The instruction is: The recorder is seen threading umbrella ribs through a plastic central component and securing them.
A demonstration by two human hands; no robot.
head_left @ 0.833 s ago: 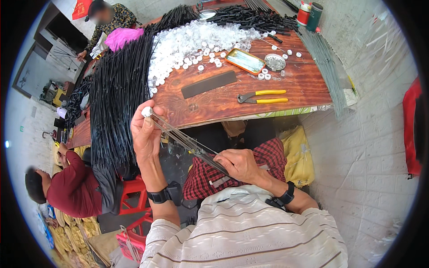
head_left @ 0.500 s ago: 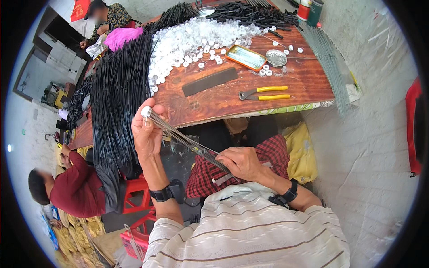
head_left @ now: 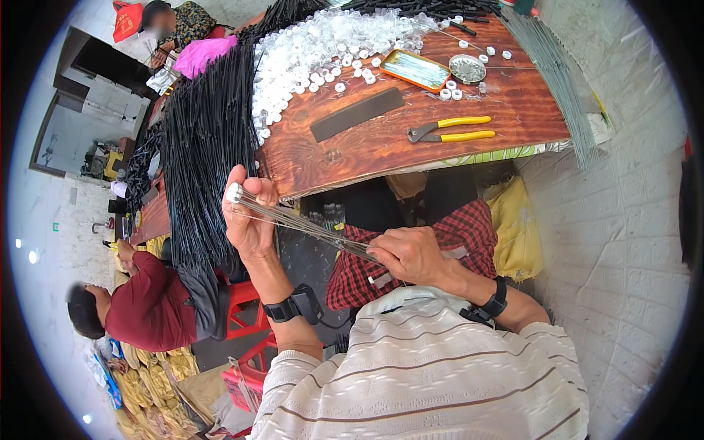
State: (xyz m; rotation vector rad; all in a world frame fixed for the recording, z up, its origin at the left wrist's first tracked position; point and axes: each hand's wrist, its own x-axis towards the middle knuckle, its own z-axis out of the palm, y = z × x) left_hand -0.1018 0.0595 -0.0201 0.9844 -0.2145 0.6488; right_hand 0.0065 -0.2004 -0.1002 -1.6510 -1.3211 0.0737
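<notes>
A bundle of thin metal wires [head_left: 312, 232] slants between my two hands, above my lap. At its upper left end is a small white plastic cap [head_left: 234, 193], pinched between the thumb and fingers of my left hand [head_left: 251, 220]. My right hand [head_left: 411, 255] is closed round the lower right part of the wires, its fingers curled over them. The wires fan slightly apart between the hands. Below my right hand lies a red and black checked cloth [head_left: 352, 279] across my lap.
The wooden table [head_left: 293, 172] ahead bears yellow-handled pliers [head_left: 451, 130], a dark flat bar [head_left: 357, 114], an orange-rimmed tin [head_left: 415, 71], a round dish [head_left: 467, 70], heaped white caps [head_left: 323, 55], black rods [head_left: 205, 139] and grey wires [head_left: 550, 81]. Two people sit at left.
The wire bundle has tilted to a flatter slant, and its wires look more spread. Both hands keep their hold. The whole view has shifted, with the table now higher and farther right.
</notes>
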